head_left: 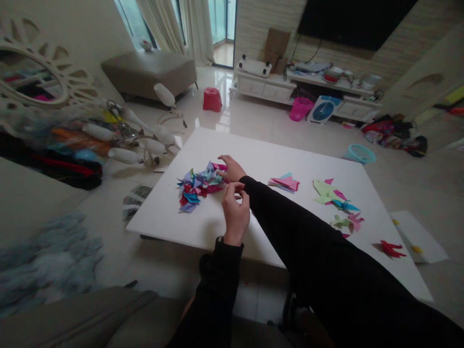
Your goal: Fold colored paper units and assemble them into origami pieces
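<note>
My right hand (233,170) reaches across to the left, over the right end of a heap of folded paper cranes (197,186) in purple, blue, red and pink. Its fingers are apart, the thumb beside the heap's edge. Just in front of it, my left hand (236,212) is raised above the white table (195,229), fingers curled and fingertips close to the thumb. Anything pinched there is too small to make out. A flat stack of folded pink, blue and purple paper (285,183) lies beyond my right sleeve.
Green, pink and blue cranes (328,191) lie to the right on the table, with a red crane (392,249) near the right edge. Around the table are a lamp with white shades (125,154), a blue basket (359,153) and a red stool (212,99).
</note>
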{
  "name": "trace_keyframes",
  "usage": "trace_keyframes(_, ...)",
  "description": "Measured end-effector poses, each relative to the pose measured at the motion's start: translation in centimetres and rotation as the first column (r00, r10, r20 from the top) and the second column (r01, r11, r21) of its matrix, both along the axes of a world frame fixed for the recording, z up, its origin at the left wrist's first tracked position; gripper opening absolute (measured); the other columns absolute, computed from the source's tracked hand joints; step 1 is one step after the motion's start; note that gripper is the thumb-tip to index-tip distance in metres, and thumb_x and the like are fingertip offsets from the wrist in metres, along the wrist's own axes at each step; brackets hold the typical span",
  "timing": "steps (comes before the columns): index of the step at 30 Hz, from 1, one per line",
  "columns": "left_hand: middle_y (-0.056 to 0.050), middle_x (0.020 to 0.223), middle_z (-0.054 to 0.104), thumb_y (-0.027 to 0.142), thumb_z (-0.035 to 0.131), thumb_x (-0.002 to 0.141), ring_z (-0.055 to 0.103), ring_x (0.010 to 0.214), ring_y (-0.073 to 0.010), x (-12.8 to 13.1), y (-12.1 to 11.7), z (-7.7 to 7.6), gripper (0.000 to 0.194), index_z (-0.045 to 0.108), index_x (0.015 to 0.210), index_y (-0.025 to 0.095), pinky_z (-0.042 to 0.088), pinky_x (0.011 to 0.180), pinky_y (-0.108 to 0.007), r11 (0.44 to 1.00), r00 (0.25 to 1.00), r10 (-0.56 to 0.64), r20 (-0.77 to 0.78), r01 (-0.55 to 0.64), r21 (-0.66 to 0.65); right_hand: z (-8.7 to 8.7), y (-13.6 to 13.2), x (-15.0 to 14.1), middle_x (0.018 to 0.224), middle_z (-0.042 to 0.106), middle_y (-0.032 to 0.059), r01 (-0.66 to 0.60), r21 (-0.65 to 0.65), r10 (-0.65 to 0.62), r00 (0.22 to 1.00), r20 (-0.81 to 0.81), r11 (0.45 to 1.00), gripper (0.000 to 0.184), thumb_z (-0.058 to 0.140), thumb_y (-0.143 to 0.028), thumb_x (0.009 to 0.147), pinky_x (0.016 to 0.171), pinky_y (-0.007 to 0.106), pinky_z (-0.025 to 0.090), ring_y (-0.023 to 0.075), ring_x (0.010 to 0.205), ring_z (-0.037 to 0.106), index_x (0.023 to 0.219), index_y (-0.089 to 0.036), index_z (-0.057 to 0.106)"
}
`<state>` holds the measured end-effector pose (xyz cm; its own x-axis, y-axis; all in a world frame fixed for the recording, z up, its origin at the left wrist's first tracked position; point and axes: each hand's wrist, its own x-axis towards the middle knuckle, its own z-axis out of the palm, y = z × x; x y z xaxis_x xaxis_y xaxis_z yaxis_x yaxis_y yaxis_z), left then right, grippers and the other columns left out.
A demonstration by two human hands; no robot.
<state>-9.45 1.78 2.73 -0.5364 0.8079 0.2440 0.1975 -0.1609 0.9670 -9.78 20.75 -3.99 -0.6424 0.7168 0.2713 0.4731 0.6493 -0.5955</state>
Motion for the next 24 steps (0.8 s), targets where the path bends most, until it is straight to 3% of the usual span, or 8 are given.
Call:
trace_keyframes(6, -0.004, 0.092, 0.064, 0.007, 0.053, 0.082, 0.062, 0.084, -0.0149, 0.8, -0.3, -0.2, 0.015, 0.06, 0.088, 0.019, 0.051, 0.072, -0.025, 0.993, 0.992, -0.118, -0.039, 0.116, -0.038, 0.2, -2.6, 12.0, 0.127, 0.056, 0.0105, 0.107, 0.035, -0.109, 0.992, 0.058, 0.994, 0.043, 0.063, -0.018, 0.082, 0.096, 0.042, 0.051, 0.0244, 0.105, 0.062, 0.124, -0.019, 0.058)
trace_keyframes(10, -0.002, 0.089, 0.063, 0.009, 0.052, 0.083, 0.062, 0.082, -0.0147, 1.2, -0.2, -0.2, 0.014, 0.061, 0.086, 0.019, 0.051, 0.07, -0.025, 0.984, 0.984, -0.167, -0.054, 0.164, -0.063, -0.2, -5.6, 25.9, 0.118, 0.059, 0.01, 0.247, 0.106, -0.261, 0.954, 0.146, 0.963, 0.039, 0.06, -0.02, 0.083, 0.097, 0.044, 0.051, 0.0261, 0.106, 0.062, 0.122, -0.021, 0.06)
trace_keyframes(13, -0.002, 0.089, 0.063, 0.011, 0.052, 0.082, 0.062, 0.081, -0.0149, 1.6, -0.1, -0.1, 0.013, 0.062, 0.085, 0.019, 0.051, 0.069, -0.025, 0.979, 0.98, -0.187, -0.07, 0.18, -0.091, -0.1, -8.5, 38.6, 0.118, 0.061, 0.0113, 0.439, 0.148, -0.463, 0.849, 0.255, 0.886, 0.036, 0.062, -0.024, 0.081, 0.101, 0.046, 0.049, 0.0286, 0.109, 0.06, 0.117, -0.021, 0.063)
trace_keyframes(14, -0.002, 0.089, 0.064, 0.012, 0.053, 0.081, 0.063, 0.081, -0.0152, 1.8, -0.1, -0.1, 0.012, 0.062, 0.085, 0.019, 0.051, 0.069, -0.025, 0.978, 0.979, -0.191, -0.074, 0.183, -0.102, 0.1, -9.6, 42.8, 0.119, 0.062, 0.012, 0.544, 0.151, -0.563, 0.775, 0.286, 0.825, 0.035, 0.064, -0.026, 0.079, 0.105, 0.047, 0.046, 0.0298, 0.114, 0.058, 0.114, -0.021, 0.065)
trace_keyframes(16, -0.002, 0.088, 0.064, 0.015, 0.054, 0.08, 0.063, 0.081, -0.0159, 2.2, 0.0, -0.2, 0.01, 0.063, 0.085, 0.018, 0.052, 0.069, -0.026, 0.976, 0.977, -0.193, -0.092, 0.182, -0.123, 0.9, -12.1, 50.6, 0.12, 0.063, 0.0114, 0.828, 0.135, -0.814, 0.482, 0.324, 0.544, 0.032, 0.064, -0.029, 0.076, 0.109, 0.042, 0.043, 0.0283, 0.117, 0.058, 0.107, -0.022, 0.067)
trace_keyframes(19, -0.003, 0.088, 0.065, 0.018, 0.056, 0.079, 0.063, 0.081, -0.0166, 2.9, 0.2, -0.5, 0.01, 0.064, 0.085, 0.018, 0.053, 0.069, -0.027, 0.972, 0.973, -0.198, -0.12, 0.18, -0.148, 2.2, -15.9, 59.5, 0.118, 0.063, 0.0199, 0.959, 0.161, -0.923, 0.166, 0.346, 0.233, 0.034, 0.058, -0.036, 0.078, 0.107, 0.051, 0.042, 0.0344, 0.116, 0.058, 0.104, -0.016, 0.066)
trace_keyframes(22, -0.003, 0.088, 0.066, 0.019, 0.055, 0.079, 0.064, 0.081, -0.017, 4.0, 0.5, -0.8, 0.01, 0.064, 0.084, 0.018, 0.053, 0.069, -0.027, 0.965, 0.967, -0.219, -0.128, 0.195, -0.176, 1.9, -18.7, 63.9, 0.101, 0.067, 0.0203, 0.992, 0.096, -0.916, 0.033, 0.4, 0.078, 0.032, 0.054, -0.04, 0.078, 0.097, 0.054, 0.048, 0.0371, 0.105, 0.062, 0.095, -0.016, 0.067)
trace_keyframes(24, -0.004, 0.089, 0.066, 0.02, 0.055, 0.079, 0.064, 0.082, -0.0172, 4.7, 0.7, -1.1, 0.011, 0.065, 0.084, 0.018, 0.054, 0.069, -0.027, 0.957, 0.961, -0.241, -0.133, 0.213, -0.195, 0.6, -19.3, 64.8, 0.094, 0.069, 0.0178, 0.999, 0.019, -0.901, 0.034, 0.434, 0.047, 0.034, 0.052, -0.043, 0.081, 0.088, 0.049, 0.052, 0.0345, 0.097, 0.066, 0.095, -0.017, 0.068)
